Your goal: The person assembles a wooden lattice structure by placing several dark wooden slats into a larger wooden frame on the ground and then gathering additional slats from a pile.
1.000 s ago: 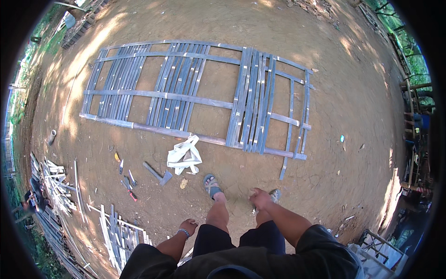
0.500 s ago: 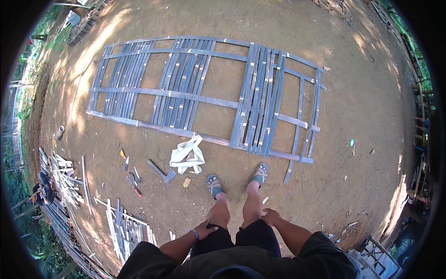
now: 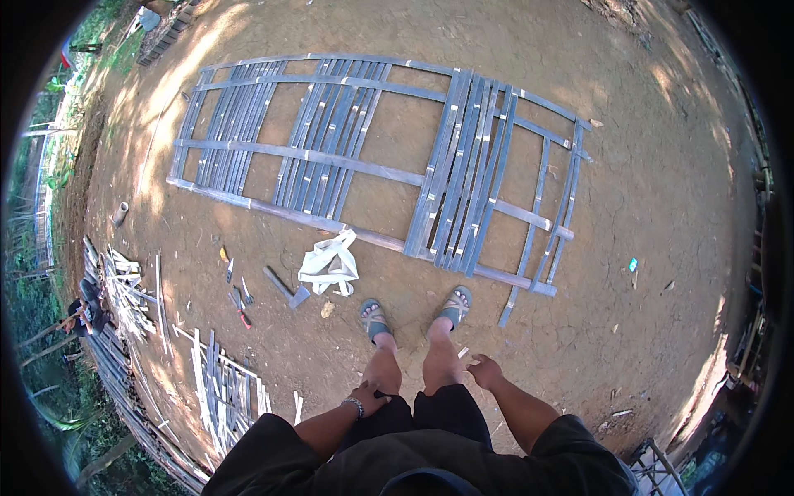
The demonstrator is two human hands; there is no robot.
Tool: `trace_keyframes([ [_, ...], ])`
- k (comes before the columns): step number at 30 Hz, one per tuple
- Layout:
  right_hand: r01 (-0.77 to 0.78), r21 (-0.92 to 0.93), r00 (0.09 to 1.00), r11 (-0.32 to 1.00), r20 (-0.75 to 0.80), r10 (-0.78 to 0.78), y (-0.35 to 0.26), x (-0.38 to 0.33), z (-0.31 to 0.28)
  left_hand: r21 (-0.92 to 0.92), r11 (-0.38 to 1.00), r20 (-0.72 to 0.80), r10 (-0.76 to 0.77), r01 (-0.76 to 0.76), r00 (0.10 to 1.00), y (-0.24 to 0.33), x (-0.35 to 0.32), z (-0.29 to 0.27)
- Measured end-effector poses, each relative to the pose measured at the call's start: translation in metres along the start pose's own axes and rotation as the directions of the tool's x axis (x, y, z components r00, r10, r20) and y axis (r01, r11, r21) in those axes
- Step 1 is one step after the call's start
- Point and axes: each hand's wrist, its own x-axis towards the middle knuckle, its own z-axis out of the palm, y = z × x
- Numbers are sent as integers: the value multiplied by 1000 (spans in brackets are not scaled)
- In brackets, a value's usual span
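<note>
My left hand [image 3: 369, 399] rests on my left thigh just above the knee, its fingers spread on the leg. My right hand [image 3: 485, 371] hangs just beside my right knee, apart from it, with fingers apart and nothing visible in them. A small white scrap [image 3: 463, 353] shows close to its fingertips, apparently on the ground. In front of my sandalled feet lies a large flat frame of dark slats [image 3: 364, 165], likely split bamboo, laid across long rails. Its near rail is a thick pole [image 3: 289, 221].
By the near pole are a white bag [image 3: 329, 263], a hatchet-like tool [image 3: 286, 287] and several small hand tools [image 3: 240, 302]. Piles of pale strips [image 3: 219, 388] lie left. A person [image 3: 89, 310] sits at the far left. A wooden fence runs along the right.
My right hand has lifted off my right knee and moved slightly outward. My left hand stays on the thigh. The view has shifted a little; the frame and tools lie as before.
</note>
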Motion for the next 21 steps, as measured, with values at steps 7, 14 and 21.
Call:
trace_keyframes([
  [7,-122,37,992,992,43,120,65,5,74,66,998,46,-5,2,999,22,-4,3],
  [14,-180,166,983,970,55,173,52,-4,76,25,999,27,-27,26,999,17,0,10],
  [21,31,2,999,1000,33,-31,105,39,130,-12,1000,23,-22,22,999,14,3,14],
])
